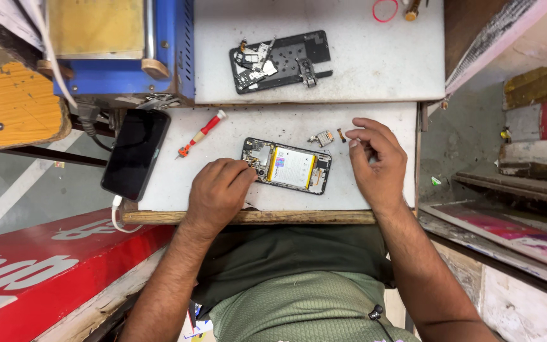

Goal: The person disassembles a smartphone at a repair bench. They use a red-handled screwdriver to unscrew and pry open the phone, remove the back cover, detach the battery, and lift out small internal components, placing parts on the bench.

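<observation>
Your white worktable (362, 69) carries everything, with a blue machine (159, 50) at its far left corner. A black phone (135, 154) lies at the left edge, overhanging it. The opened phone (287, 166), battery showing, rests near the front edge between your hands. Your left hand (218, 193) is closed, fingertips pressing its left end. Your right hand (378, 158) hovers just right of it, fingertips pinched together near a small loose part (322, 138). A red screwdriver (202, 133) lies beyond.
</observation>
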